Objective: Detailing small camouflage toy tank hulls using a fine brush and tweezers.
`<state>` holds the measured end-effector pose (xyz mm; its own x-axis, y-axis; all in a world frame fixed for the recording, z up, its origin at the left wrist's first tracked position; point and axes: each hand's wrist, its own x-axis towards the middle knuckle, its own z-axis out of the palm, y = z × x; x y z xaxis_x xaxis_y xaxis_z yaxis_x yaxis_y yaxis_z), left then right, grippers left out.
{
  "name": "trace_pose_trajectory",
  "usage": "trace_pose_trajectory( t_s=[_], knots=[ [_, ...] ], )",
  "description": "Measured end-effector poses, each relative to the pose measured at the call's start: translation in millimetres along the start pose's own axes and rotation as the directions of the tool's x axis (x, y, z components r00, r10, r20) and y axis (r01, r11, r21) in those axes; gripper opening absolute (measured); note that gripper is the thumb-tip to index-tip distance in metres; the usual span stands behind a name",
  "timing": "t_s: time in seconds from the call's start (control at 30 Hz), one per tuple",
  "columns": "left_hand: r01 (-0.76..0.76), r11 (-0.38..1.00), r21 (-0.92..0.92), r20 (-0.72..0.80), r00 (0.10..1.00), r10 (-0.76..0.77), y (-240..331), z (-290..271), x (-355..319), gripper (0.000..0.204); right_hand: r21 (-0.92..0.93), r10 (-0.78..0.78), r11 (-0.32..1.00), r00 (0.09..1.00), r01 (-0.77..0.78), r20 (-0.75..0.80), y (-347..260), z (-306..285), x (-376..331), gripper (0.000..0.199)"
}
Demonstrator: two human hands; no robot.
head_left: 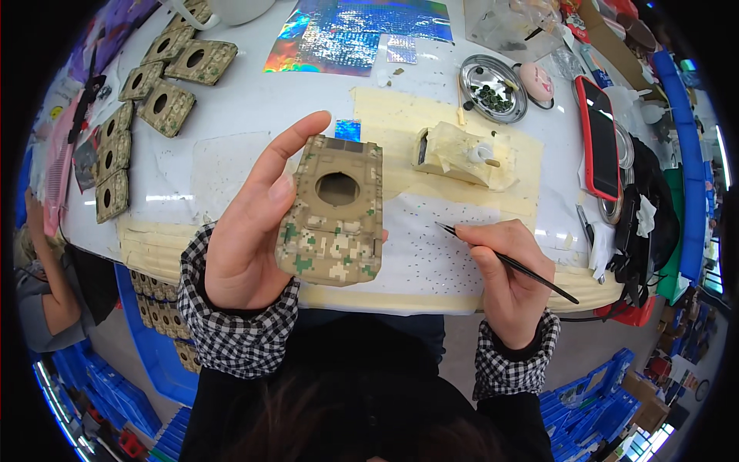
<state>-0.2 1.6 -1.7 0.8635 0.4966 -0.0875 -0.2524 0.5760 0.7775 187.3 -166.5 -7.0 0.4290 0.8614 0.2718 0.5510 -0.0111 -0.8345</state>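
Note:
In my left hand (250, 223) is a camouflaged model tank hull (331, 223) with a round hole in its top. The thumb lies along its side, and the fingers pass behind it. My right hand (512, 269) is closed around a thin black brush (531, 279), held like a pen. Its fine tip points left, over a white sheet (416, 269) scattered with many tiny dark specks. I cannot tell whether the tip touches the sheet. Beyond the sheet, a tape-covered block (454, 158) bears a small white cup (482, 152).
More camouflaged hulls (168, 108) stand along the table's left side. A metal dish (493, 88) holds small dark green parts. At the right lie a red-cased phone (598, 138) and a knife (586, 225). Shiny holographic foil (339, 38) lies at the back. Another person's arm (50, 269) shows far left.

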Motion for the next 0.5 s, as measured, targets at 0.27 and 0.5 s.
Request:
trace_pose_trajectory(
  t_s=[0.27, 0.5],
  knots=[
    [0.007, 1.000, -0.014, -0.008, 1.000, -0.007, 1.6, 2.6, -0.4, 0.069, 0.002, -0.021, 1.000, 1.000, 0.021, 0.010, 0.5, -1.2, 1.2, 0.012],
    [0.018, 1.000, -0.023, -0.030, 0.999, -0.019, 2.5, 5.2, -0.5, 0.068, 0.000, -0.026, 1.000, 1.000, 0.026, 0.009, 0.2, -1.7, 1.4, 0.011]
  ],
)
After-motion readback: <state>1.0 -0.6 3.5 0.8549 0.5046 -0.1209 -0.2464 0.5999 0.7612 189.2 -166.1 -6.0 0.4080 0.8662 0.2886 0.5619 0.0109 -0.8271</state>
